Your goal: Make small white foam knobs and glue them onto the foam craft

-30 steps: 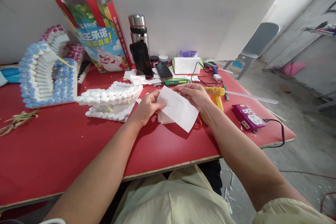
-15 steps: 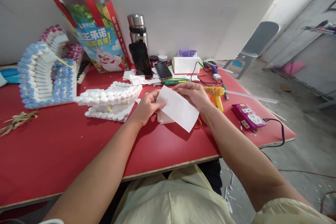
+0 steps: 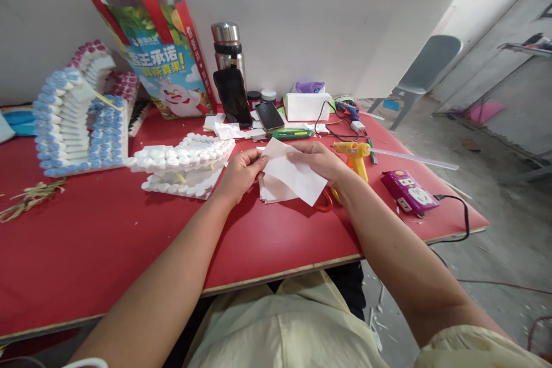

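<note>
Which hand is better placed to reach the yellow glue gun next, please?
Probably the right hand: the yellow hot glue gun lies beside its wrist, while the left hand is across the white paper. Both hands hold the paper, so the right must first let go.

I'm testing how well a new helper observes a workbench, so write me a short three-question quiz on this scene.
1. What are the left hand and right hand holding?
2. True or false: the printed shopping bag stands to the left of the steel flask.
3. The glue gun nearest the right hand is: A) green; B) yellow; C) purple.

Key: 1. White paper; 2. True; 3. B.
</note>
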The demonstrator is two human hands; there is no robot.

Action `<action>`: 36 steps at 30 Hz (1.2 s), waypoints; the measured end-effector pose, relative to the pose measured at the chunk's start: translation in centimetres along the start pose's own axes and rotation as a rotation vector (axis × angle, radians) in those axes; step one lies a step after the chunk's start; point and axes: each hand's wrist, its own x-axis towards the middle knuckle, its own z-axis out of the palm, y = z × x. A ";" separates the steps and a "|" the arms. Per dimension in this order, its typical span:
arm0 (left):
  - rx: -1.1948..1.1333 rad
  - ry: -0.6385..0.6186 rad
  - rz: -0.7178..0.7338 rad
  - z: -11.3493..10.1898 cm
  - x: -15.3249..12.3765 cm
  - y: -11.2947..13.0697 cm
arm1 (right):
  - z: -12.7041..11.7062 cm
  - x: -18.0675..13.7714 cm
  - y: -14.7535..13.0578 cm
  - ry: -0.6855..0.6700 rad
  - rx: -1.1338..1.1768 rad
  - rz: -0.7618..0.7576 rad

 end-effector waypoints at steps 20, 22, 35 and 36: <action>-0.221 -0.057 -0.065 -0.4 0.2 0.6 | 1.2 0.1 0.1 0.049 -0.012 -0.135; -0.284 -0.102 -0.149 -0.4 0.2 0.7 | 1.2 -0.1 0.0 0.031 -0.024 -0.133; -0.059 -0.158 -0.122 -0.3 -0.2 1.1 | 0.9 -0.2 0.2 -0.022 -0.251 -0.249; -0.067 -0.167 -0.131 -0.3 -0.2 1.2 | 0.9 -0.2 0.2 -0.013 -0.257 -0.252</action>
